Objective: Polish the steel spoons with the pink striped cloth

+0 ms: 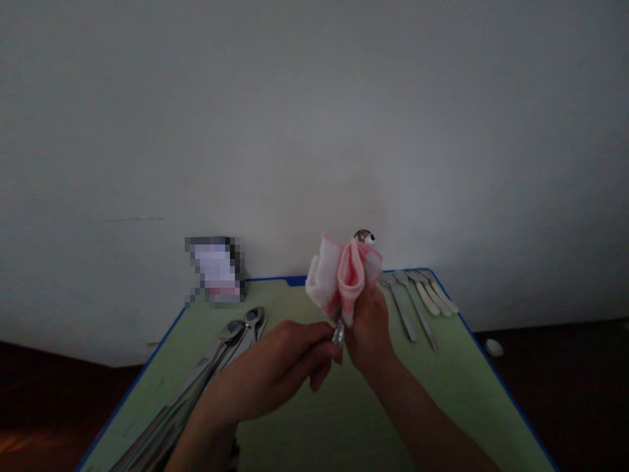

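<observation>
My left hand (289, 354) pinches the handle end of a shiny metal spoon (364, 235), raised over the middle of the table. Its round bowl shows just above a folded pink and white cloth (324, 272). My right hand (371, 321) is closed on this cloth around the upper part of the spoon; its fingers are mostly hidden behind the folds. The cloth covers the middle of the spoon.
Several metal spoons (230, 330) lie bunched at the left of the green table (314, 426). At the right are a metal fork (400, 311), a spoon (417, 313) and several white-handled utensils (427, 300). A blurred-out, phone-like object (216, 267) leans against the wall (314, 131).
</observation>
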Motion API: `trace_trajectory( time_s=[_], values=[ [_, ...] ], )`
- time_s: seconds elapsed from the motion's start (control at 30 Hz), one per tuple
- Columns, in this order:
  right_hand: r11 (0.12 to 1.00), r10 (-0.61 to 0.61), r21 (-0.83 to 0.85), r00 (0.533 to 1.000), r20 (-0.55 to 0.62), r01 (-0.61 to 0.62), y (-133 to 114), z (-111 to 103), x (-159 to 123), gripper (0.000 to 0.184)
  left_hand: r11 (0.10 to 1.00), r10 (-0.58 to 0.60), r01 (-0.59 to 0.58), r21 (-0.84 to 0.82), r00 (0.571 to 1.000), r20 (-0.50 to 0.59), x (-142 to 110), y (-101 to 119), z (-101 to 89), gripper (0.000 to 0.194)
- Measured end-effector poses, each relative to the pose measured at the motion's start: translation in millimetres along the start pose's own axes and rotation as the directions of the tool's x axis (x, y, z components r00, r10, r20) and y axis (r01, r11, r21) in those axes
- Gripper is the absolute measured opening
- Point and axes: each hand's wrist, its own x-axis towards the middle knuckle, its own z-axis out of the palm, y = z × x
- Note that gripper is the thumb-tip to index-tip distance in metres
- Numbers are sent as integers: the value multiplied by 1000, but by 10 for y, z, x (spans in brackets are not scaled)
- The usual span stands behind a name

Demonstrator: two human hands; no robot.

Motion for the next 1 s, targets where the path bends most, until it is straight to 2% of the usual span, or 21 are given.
trace_trajectory(
  time_s=[0.1,0.17,0.23,0.3,0.37,0.43,0.5,0.53,0.6,0.67,0.73,0.87,0.93,1.0],
  values=[
    [999,-3,-37,996,89,6,47,-35,46,39,997,-63,64,49,998,-14,-2,-65,6,29],
    [984,-42,-163,983,179,72,32,-96,97,41,981,-169,170,97,985,-13,-46,-121,-24,26],
    [939,-67,-302,950,305,163,-14,-178,146,41,945,-287,289,154,957,-36,-133,-176,-97,30],
    [875,-36,-420,899,437,239,-85,-273,186,41,920,-335,342,192,940,-71,-247,-220,-203,33],
    [782,22,-530,836,549,327,-170,-371,214,41,913,-340,371,171,921,-188,-355,-249,-309,32],
    [674,86,-600,761,643,431,-252,-450,226,38,914,-339,396,88,865,-370,-424,-261,-377,32],
    [584,202,-638,672,712,501,-314,-494,214,30,923,-342,386,0,817,-465,-434,-259,-389,36],
    [541,261,-655,636,727,528,-334,-501,198,29,929,-336,371,-18,820,-464,-416,-253,-374,38],
    [445,354,-689,594,722,572,-354,-490,149,27,939,-307,343,17,861,-405,-348,-232,-313,41],
    [340,398,-716,597,697,610,-355,-462,83,25,930,-328,355,91,917,-226,-262,-203,-224,47],
    [266,416,-719,597,686,642,-347,-436,19,20,914,-335,357,195,932,-137,-184,-168,-123,51],
    [230,476,-713,563,676,662,-315,-425,-54,21,901,-298,296,318,954,-43,-90,-115,44,53],
    [214,495,-719,561,663,662,-295,-428,-47,26,885,-231,228,407,972,-42,-68,-121,82,47],
    [242,496,-698,532,686,674,-284,-430,-15,26,877,-152,146,457,988,-22,-59,-155,76,38]
  ],
)
